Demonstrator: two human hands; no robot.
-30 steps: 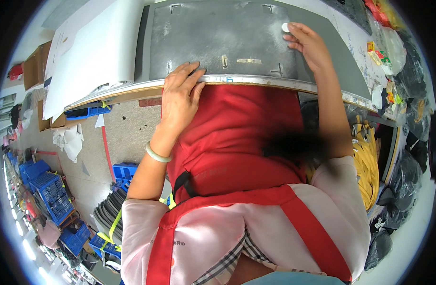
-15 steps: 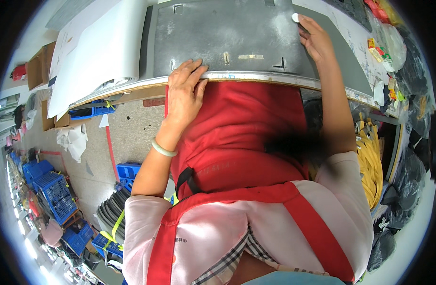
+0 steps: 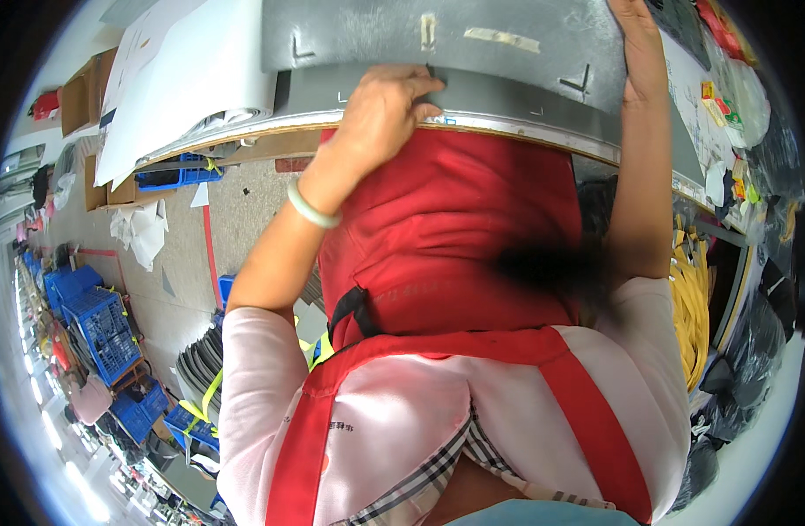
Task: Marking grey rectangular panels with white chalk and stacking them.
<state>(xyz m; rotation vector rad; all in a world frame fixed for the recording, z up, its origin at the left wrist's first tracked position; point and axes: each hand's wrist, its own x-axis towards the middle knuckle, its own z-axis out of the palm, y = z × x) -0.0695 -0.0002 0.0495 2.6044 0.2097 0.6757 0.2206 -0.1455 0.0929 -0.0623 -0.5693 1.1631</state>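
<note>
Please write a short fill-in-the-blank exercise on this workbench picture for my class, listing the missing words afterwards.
1. A pale bangle circles the person's ____ wrist.
2. The right hand is at the ____ edge of the grey panel.
3. The apron is coloured ____.
4. The bundled strips are coloured ____.

Missing words: left; right; red; yellow.

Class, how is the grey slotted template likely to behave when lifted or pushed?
The grey slotted template is probably fairly stiff: its near edge shows no folds. Its thin-looking edge suggests it's light for its size. Being flat, it would likely slide, not roll.
</note>
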